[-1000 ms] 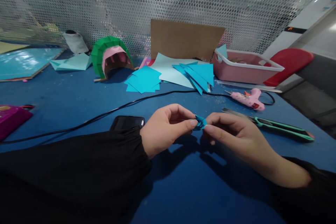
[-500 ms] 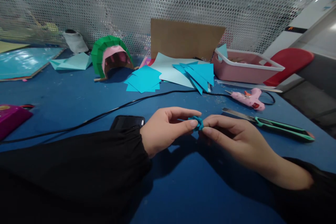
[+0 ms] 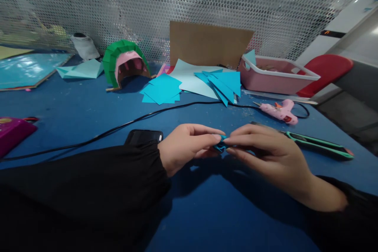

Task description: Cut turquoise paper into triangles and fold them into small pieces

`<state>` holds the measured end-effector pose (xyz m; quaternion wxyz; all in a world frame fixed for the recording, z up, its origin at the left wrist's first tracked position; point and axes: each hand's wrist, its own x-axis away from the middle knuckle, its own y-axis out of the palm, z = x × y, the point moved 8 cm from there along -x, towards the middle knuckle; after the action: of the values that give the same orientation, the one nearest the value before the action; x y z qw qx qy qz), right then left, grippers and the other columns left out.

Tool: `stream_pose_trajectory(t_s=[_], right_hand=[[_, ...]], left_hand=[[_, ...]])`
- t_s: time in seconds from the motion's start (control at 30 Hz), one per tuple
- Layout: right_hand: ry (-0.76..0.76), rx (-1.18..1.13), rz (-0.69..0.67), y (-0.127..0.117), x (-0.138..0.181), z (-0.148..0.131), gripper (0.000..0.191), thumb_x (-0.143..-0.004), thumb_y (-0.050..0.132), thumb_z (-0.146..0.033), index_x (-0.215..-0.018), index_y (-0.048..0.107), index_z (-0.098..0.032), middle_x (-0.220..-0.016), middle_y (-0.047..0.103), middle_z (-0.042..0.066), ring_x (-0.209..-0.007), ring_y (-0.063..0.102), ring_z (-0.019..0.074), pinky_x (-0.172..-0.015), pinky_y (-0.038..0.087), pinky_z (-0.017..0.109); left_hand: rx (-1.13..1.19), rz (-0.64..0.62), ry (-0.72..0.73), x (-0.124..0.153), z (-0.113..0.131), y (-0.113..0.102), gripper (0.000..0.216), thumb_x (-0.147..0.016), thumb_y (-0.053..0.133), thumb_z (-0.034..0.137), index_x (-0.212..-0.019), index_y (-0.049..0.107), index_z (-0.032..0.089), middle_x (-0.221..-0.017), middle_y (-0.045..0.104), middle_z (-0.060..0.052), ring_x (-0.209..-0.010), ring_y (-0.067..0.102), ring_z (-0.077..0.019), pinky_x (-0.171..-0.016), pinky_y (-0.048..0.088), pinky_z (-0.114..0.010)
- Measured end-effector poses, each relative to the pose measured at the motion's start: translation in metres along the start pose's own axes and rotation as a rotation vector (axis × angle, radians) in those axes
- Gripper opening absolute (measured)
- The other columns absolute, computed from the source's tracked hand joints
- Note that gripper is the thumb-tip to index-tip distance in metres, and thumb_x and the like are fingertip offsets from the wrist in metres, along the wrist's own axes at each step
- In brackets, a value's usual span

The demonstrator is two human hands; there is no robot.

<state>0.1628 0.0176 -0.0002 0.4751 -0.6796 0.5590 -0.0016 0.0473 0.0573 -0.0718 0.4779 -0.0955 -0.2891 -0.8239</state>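
My left hand (image 3: 189, 145) and my right hand (image 3: 265, 153) meet over the blue table (image 3: 206, 212), fingertips pressed together on a small folded teal paper piece (image 3: 220, 145). Only a sliver of the paper shows between the fingers. Both hands are pinched shut on it, just above the tabletop. Black sleeves cover both forearms.
A black phone (image 3: 143, 137) lies by my left wrist, with a black cable (image 3: 118, 128) running across. Scissors (image 3: 315, 145) and a pink glue gun (image 3: 279, 111) lie to the right. Teal paper squares (image 3: 162, 90), triangles (image 3: 224, 82), a pink tray (image 3: 274, 73) and a green-pink paper arch (image 3: 125, 63) sit farther back.
My hands have closed in on each other and lowered slightly; the teal piece is now more hidden between the fingertips, pressed flatter than before.
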Motion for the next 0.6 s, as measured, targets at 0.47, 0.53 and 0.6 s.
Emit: stream_pose_trajectory(t_s=[0.47, 0.53, 0.6], right_hand=[[-0.210, 0.299, 0.050, 0.000, 0.007, -0.019, 0.024, -0.082, 0.063, -0.008, -0.096, 0.071, -0.026, -0.081, 0.073, 0.003, -0.068, 0.068, 0.0137, -0.064, 0.057, 0.023], [-0.221, 0.324, 0.066, -0.001, 0.008, -0.021, 0.024, -0.081, 0.063, -0.007, -0.095, 0.070, -0.026, -0.081, 0.073, 0.003, -0.067, 0.068, 0.0135, -0.065, 0.057, 0.023], [-0.228, 0.325, 0.059, -0.001, 0.008, -0.021, 0.022, -0.081, 0.063, -0.007, -0.092, 0.070, -0.025, -0.080, 0.073, 0.004, -0.068, 0.069, 0.0135, -0.066, 0.057, 0.023]], left_hand=[[0.004, 0.015, -0.059, 0.000, -0.003, 0.000, 0.009, -0.076, 0.068, 0.008, -0.082, 0.074, 0.008, -0.070, 0.069, -0.006, -0.061, 0.063, -0.0090, -0.071, 0.053, -0.023], [0.014, 0.011, -0.061, 0.000, -0.003, 0.001, 0.008, -0.076, 0.068, 0.008, -0.081, 0.074, 0.008, -0.072, 0.070, -0.007, -0.063, 0.063, -0.0093, -0.072, 0.053, -0.024], [0.020, 0.004, -0.058, -0.001, -0.003, 0.002, 0.008, -0.077, 0.068, 0.008, -0.081, 0.074, 0.008, -0.074, 0.070, -0.007, -0.063, 0.063, -0.0091, -0.072, 0.052, -0.024]])
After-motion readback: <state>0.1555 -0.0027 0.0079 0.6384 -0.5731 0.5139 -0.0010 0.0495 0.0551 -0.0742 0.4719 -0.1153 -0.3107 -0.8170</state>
